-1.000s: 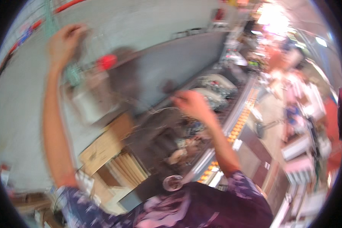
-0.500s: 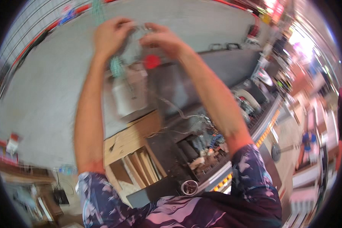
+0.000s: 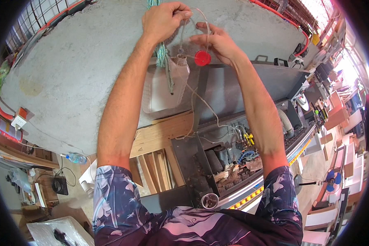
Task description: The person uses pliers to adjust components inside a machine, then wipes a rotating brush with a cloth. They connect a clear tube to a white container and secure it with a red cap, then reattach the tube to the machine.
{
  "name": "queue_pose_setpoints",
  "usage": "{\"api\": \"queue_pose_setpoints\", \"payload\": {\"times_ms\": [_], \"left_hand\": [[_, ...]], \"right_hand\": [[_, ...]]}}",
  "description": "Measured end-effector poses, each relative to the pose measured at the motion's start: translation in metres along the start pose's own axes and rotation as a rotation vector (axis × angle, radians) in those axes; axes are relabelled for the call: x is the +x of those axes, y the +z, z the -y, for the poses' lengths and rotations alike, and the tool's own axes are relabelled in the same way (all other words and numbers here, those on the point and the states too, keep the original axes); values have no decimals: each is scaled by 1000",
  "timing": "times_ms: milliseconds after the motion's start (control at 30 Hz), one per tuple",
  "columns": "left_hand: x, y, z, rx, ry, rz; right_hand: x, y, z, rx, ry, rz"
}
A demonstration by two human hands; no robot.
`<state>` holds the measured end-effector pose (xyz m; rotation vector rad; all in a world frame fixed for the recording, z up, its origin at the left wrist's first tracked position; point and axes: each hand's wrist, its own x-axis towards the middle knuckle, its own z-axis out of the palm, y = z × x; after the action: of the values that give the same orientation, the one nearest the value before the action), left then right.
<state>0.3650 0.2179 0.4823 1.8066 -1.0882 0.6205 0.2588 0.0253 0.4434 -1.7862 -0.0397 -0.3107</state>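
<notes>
My left hand [image 3: 163, 23] is raised at the far side, thumb and forefinger pinched on a thin clear tube [image 3: 206, 20]. From the pinch the tube loops over to the right, and a strand runs down to the jug's mouth. A red round cap [image 3: 202, 58] hangs on the tube, beside the mouth of a whitish plastic jug [image 3: 164, 90]. My right hand [image 3: 218, 43] is open near the tube above the cap, fingers apart. Teal-green rope [image 3: 162, 55] hangs in front of the jug, partly behind my left wrist.
Below stands a dark machine cabinet [image 3: 211, 176] with hoses, wiring and debris inside. Wood boards [image 3: 162, 135] lie beside it. A grey concrete wall [image 3: 69, 74] rises behind, with an orange pipe [image 3: 283, 20] along its edge. A standing fan [image 3: 333, 177] is at right.
My hands, close together before, are now farther apart, with the right fingers spread. The red cap sits farther right of the jug. The whole view has shifted and is sharper.
</notes>
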Motion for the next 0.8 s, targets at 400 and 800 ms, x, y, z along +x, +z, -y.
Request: {"api": "queue_pose_setpoints", "payload": {"times_ms": [400,800], "left_hand": [[-3,-5,-1,-25,6,-11],[-2,-5,-3,-30,-26,38]], "right_hand": [[-7,21,-7,74,52,-61],[-10,31,2,-88,88,-167]]}}
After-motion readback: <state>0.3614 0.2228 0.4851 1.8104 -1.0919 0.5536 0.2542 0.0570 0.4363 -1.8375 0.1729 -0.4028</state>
